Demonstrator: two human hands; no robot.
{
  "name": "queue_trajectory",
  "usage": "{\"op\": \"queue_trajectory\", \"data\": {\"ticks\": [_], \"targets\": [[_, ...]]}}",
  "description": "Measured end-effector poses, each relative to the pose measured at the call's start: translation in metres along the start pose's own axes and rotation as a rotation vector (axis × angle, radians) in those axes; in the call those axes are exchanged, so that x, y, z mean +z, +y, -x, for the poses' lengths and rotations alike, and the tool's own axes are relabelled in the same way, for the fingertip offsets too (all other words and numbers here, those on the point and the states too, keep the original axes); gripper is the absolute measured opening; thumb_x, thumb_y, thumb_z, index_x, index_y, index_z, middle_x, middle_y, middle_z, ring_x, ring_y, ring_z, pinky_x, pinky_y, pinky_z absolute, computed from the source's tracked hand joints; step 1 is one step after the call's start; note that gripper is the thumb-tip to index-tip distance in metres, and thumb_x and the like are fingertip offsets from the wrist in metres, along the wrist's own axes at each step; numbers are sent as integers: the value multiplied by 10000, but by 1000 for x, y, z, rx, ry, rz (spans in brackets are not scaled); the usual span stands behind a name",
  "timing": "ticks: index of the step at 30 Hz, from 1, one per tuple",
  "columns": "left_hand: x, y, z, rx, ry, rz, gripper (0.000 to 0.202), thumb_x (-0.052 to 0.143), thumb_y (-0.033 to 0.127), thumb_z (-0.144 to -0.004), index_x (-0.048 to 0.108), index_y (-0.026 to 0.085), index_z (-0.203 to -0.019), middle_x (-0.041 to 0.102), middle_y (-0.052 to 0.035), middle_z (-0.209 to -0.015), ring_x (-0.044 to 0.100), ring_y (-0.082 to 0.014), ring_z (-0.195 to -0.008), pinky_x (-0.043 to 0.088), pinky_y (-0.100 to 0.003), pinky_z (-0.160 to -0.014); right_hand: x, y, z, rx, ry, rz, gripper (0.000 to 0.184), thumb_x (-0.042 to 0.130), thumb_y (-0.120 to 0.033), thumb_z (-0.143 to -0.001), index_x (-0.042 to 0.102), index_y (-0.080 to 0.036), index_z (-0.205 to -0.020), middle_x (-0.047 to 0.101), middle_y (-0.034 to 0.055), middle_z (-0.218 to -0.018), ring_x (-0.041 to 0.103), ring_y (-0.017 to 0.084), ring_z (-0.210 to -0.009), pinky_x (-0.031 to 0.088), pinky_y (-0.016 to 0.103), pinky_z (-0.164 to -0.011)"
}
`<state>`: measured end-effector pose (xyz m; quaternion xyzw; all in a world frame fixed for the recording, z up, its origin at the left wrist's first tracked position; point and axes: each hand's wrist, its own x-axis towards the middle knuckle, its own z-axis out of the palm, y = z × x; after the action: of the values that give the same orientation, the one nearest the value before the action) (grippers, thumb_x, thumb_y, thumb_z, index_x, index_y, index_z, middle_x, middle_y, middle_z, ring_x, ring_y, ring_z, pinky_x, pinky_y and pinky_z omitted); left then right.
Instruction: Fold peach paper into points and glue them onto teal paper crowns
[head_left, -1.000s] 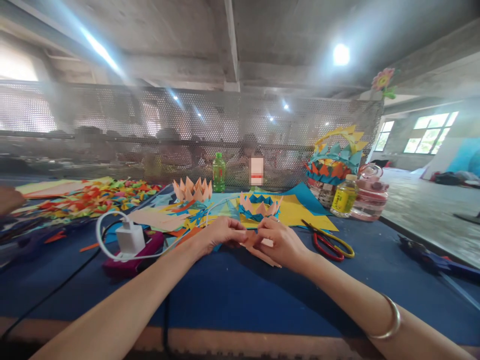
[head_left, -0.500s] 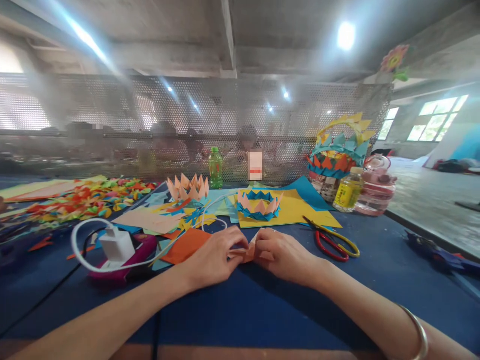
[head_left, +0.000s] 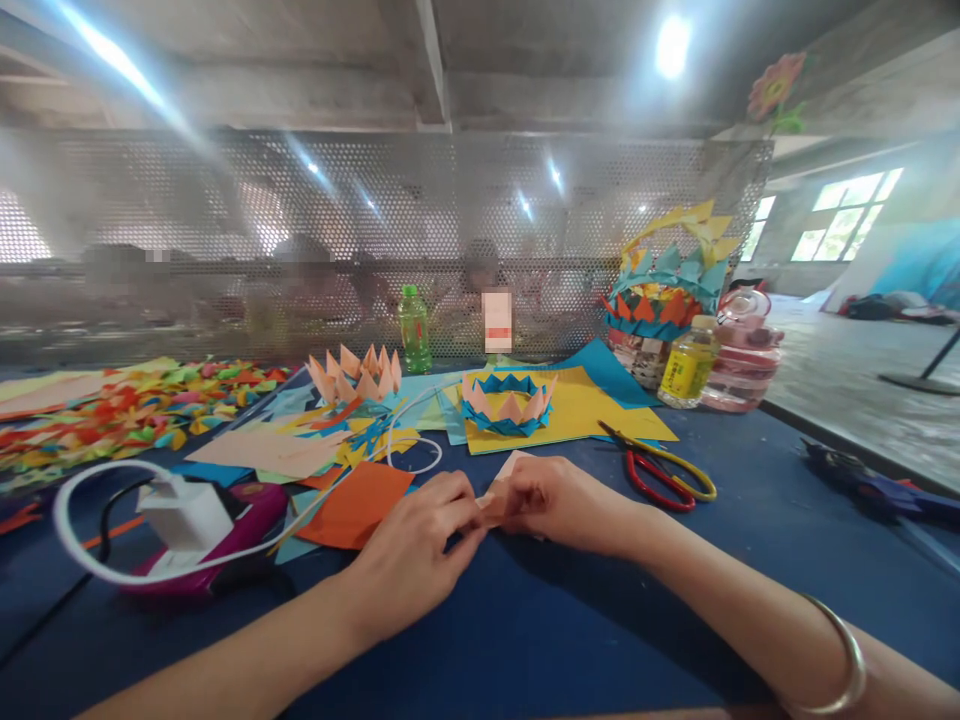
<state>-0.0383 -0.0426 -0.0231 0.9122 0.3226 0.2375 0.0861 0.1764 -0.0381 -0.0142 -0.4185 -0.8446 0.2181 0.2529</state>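
A small folded piece of peach-coloured paper [head_left: 493, 508] is pinched between my two hands over the dark blue table. My left hand [head_left: 431, 535] grips its left end between thumb and fingertips. The fingers of my right hand [head_left: 551, 498] close round the other end, hiding part of it. Orange paper [head_left: 358, 505] lies just left of my left hand. Behind my hands, a ring of peach and blue folded paper [head_left: 511, 407] stands on a yellow sheet [head_left: 592, 412]. A peach ring of pointed folds [head_left: 356, 378] is farther left.
Scissors [head_left: 660, 475] with red and yellow handles lie to the right. A white charger [head_left: 184, 515] sits in a purple power strip at left, its cable looping near my left hand. Bottles [head_left: 688, 365] and a paper basket [head_left: 652, 315] stand at the back right. Many folded scraps [head_left: 142, 410] cover the far left.
The view has shifted slightly, so most things appear farther left. My left fingers have drawn together on the paper's end, and my right hand has turned a little.
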Motion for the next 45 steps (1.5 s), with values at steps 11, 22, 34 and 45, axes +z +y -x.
{"op": "queue_trajectory", "data": {"ticks": [11,22,34,45], "targets": [[-6,0,-15,-448,-151,188,237,536,356,-835,670,180,-750,621,3,-662,535,-153,-622,349,-256,-576,-1,4,1,125,-69,-184,240,609,-284,-849,686,-176,-649,532,-54,-484,511,87,-499,372,201,-564],[-10,7,-23,-500,-208,71,230,503,338,-764,513,197,-583,556,9,-582,506,-144,-563,285,-251,-523,6,3,1,111,19,41,202,551,-240,-829,697,-194,-696,665,-21,-720,549,95,-619,333,207,-576],[-9,9,-25,-495,-199,4,212,520,289,-761,465,209,-573,528,15,-562,521,-156,-565,278,-256,-526,5,-1,1,170,16,86,177,560,-248,-807,730,-229,-758,685,-6,-761,594,130,-702,342,225,-599],[-6,-10,-23,-462,-207,58,126,600,293,-754,509,208,-739,519,42,-611,526,-156,-595,324,-245,-541,6,2,2,265,58,12,108,567,-191,-735,604,-197,-837,680,17,-823,601,144,-726,367,227,-625]]}}
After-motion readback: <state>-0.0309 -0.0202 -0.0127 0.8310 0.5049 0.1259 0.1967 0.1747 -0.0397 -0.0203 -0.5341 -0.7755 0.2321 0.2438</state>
